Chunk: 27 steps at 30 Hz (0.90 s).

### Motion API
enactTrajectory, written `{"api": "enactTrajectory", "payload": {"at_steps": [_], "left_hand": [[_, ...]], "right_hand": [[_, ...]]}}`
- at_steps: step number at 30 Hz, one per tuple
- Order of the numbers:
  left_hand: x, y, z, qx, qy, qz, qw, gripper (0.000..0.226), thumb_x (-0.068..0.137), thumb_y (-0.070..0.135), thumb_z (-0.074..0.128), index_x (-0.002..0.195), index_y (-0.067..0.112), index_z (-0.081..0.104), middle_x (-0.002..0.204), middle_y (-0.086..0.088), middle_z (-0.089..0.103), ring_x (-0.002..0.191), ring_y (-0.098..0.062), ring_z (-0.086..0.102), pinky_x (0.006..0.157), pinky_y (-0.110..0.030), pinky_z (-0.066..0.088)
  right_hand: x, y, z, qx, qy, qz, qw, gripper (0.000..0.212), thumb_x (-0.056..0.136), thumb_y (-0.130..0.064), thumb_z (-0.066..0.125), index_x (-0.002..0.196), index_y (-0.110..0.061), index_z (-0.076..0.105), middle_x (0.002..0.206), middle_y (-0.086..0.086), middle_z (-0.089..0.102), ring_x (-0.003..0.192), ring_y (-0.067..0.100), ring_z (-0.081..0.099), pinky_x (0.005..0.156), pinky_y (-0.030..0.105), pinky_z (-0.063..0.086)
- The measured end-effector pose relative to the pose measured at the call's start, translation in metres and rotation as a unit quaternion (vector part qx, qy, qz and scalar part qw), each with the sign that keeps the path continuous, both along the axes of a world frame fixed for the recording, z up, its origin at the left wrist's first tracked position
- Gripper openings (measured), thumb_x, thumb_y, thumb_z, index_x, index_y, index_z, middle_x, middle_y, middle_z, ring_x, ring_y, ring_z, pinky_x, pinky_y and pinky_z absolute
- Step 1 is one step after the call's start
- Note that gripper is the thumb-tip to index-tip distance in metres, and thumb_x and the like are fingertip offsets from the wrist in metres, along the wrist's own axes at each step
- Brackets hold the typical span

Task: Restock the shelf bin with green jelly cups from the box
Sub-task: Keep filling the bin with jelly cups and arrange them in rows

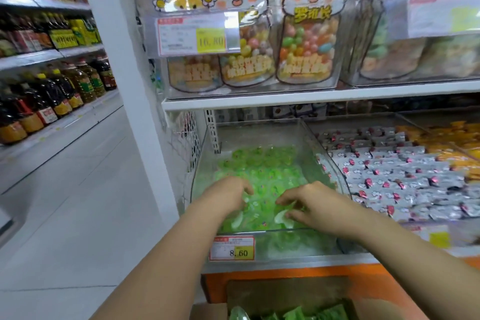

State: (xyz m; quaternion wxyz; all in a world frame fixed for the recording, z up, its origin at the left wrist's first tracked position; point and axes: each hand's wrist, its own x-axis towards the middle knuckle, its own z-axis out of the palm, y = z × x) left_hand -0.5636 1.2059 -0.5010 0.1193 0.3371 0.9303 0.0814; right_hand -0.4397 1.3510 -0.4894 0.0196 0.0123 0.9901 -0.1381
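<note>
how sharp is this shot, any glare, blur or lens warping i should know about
Head view: the wide lens slants the white pillar and bows the shelf edge; blur smears the upper right price tag and the oil bottles; glare hazes the shelf bin back wall; the 8.60 tag is legible; lighting is even, no hard shadows.

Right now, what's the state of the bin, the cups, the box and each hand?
shelf bin: open-topped, partly filled.
green jelly cups: loose pile inside the bin.
box: open, green packs showing.
left hand: in the bin, fingers curled among cups, grip unclear.
right hand: in the bin, fingers curled over cups, grip unclear.
</note>
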Motion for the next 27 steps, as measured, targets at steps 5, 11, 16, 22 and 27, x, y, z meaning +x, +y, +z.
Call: {"api": "enactTrajectory", "payload": {"at_steps": [5, 11, 16, 22, 27], "left_hand": [[-0.006, 0.009, -0.009, -0.035, -0.005, 0.026, 0.999, 0.030, 0.089, 0.018, 0.062, 0.120, 0.021, 0.062, 0.128, -0.006, 0.058, 0.111, -0.022, 0.057, 0.080, -0.021, 0.041], [0.006, -0.007, 0.017, 0.328, -0.095, 0.073, 0.937, 0.016, 0.091, 0.021, 0.059, 0.104, 0.030, 0.062, 0.121, -0.007, 0.062, 0.095, -0.019, 0.064, 0.083, -0.033, 0.053], [0.036, -0.027, 0.028, 0.511, -0.414, 0.044, 0.752, 0.025, 0.096, 0.017, 0.044, 0.116, 0.020, 0.059, 0.095, 0.000, 0.071, 0.083, -0.010, 0.067, 0.075, -0.023, 0.056], [0.035, -0.034, 0.028, 0.565, -0.471, 0.036, 0.676, 0.027, 0.096, 0.017, 0.041, 0.108, 0.020, 0.064, 0.099, -0.006, 0.072, 0.087, -0.016, 0.068, 0.068, -0.021, 0.056], [0.026, -0.043, 0.024, 0.582, -0.350, 0.077, 0.730, 0.029, 0.097, 0.016, 0.045, 0.122, 0.018, 0.058, 0.105, -0.002, 0.069, 0.078, -0.006, 0.066, 0.069, -0.018, 0.055]], "right_hand": [[-0.002, 0.004, -0.003, -0.045, 0.031, 0.000, 0.999, 0.034, 0.090, -0.023, 0.059, 0.125, -0.025, 0.059, 0.126, -0.008, 0.061, 0.114, 0.008, 0.056, 0.095, 0.015, 0.036], [-0.012, 0.005, 0.003, -0.186, 0.131, -0.034, 0.973, 0.046, 0.085, -0.020, 0.066, 0.128, -0.030, 0.053, 0.124, -0.013, 0.057, 0.095, 0.002, 0.060, 0.080, 0.008, 0.044], [-0.012, -0.016, 0.010, -0.337, 0.177, 0.005, 0.925, 0.065, 0.073, -0.020, 0.078, 0.124, -0.041, 0.043, 0.120, -0.015, 0.049, 0.097, 0.004, 0.058, 0.080, 0.025, 0.055], [-0.018, -0.040, 0.004, -0.288, 0.290, 0.001, 0.913, 0.073, 0.065, -0.023, 0.083, 0.127, -0.034, 0.044, 0.116, -0.020, 0.048, 0.086, 0.003, 0.055, 0.077, 0.017, 0.050], [-0.040, -0.048, 0.006, -0.294, 0.310, -0.008, 0.904, 0.068, 0.063, -0.022, 0.084, 0.121, -0.033, 0.051, 0.110, -0.013, 0.057, 0.081, 0.005, 0.056, 0.075, 0.016, 0.048]]}}
